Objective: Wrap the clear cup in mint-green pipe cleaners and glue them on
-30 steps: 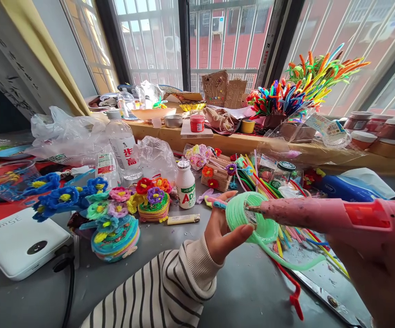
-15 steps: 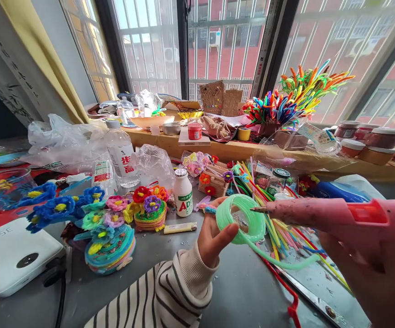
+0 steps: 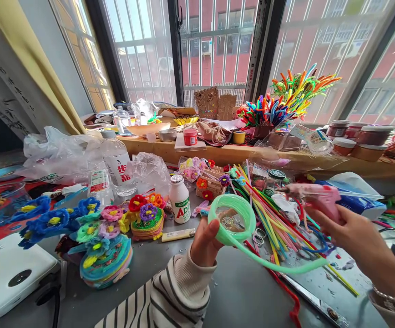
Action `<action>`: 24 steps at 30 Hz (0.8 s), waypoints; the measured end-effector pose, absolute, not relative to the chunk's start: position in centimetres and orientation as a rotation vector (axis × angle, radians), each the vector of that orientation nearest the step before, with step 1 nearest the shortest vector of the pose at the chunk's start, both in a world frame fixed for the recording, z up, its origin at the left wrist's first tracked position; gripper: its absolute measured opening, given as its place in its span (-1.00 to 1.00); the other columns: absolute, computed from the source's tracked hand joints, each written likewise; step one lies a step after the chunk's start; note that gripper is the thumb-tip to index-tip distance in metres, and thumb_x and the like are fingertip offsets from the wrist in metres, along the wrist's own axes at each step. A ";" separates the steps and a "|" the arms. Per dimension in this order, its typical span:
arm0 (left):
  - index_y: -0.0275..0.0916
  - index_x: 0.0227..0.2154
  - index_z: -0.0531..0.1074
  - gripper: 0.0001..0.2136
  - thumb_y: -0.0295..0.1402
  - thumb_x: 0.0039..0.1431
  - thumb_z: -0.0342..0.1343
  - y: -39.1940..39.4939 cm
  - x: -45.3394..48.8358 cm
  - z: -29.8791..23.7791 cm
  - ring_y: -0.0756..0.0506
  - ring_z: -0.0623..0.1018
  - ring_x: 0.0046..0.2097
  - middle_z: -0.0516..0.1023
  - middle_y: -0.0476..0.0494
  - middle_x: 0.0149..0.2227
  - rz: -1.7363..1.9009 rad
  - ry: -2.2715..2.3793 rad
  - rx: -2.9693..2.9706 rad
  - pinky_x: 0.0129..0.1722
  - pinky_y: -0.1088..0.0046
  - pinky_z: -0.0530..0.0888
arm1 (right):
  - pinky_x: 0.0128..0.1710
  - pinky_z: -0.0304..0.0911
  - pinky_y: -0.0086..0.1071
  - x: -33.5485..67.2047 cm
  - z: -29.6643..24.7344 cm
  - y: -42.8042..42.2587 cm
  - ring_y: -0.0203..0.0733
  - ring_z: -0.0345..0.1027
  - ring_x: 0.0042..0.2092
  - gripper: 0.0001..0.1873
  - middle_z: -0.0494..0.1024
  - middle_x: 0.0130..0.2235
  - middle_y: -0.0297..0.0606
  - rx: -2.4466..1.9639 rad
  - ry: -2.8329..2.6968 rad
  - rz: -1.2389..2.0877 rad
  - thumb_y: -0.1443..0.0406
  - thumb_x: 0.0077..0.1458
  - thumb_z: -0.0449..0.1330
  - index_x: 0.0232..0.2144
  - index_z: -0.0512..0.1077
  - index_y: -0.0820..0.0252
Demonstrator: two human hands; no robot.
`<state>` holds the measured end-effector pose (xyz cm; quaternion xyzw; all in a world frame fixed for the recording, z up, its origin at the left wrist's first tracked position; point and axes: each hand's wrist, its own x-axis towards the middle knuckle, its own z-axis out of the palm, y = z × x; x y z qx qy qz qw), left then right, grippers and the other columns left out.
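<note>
A pale green ring of coiled pipe cleaner (image 3: 253,217) is gripped by my left hand (image 3: 206,241), thumb at its near side and fingers partly hidden behind. One loose tail of it curves out to the right above the table. My right hand (image 3: 354,228) is wrapped round the handle of a pink hot glue gun (image 3: 320,193), whose nozzle points left, well apart from the ring. Scissors (image 3: 259,236) lie behind the coil, their handles showing. Loose coloured pipe cleaners (image 3: 275,223) spread over the table between my hands, and a red pipe cleaner (image 3: 288,291) runs below the tail.
To the left stand a blue-flowered pipe-cleaner pot (image 3: 106,264), a smaller flower pot (image 3: 147,223), a white bottle (image 3: 179,200) and a lighter (image 3: 178,235). A white power bank (image 3: 16,273) sits at lower left. A metal ruler-like strip (image 3: 306,296) lies at lower right. The sill holds paint jars (image 3: 371,141).
My right hand has drawn the glue gun back to the right and away from the green ring. The left hand still holds the ring, nearly in place; the view has shifted slightly.
</note>
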<state>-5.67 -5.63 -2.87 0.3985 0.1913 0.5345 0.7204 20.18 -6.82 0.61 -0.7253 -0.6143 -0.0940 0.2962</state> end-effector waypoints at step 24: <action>-0.32 -0.25 0.46 -0.66 -0.21 -0.07 0.14 -5.1 -5.8 -2.6 -0.10 0.54 -0.33 0.57 -0.17 -0.28 1.140 0.267 0.675 -0.43 0.49 0.46 | -0.30 0.29 -0.42 15.4 3.7 -10.4 -0.15 0.40 -0.27 -0.68 0.53 -0.30 -0.35 -1.305 -2.224 0.415 -0.01 -0.17 0.17 -0.35 0.43 -0.05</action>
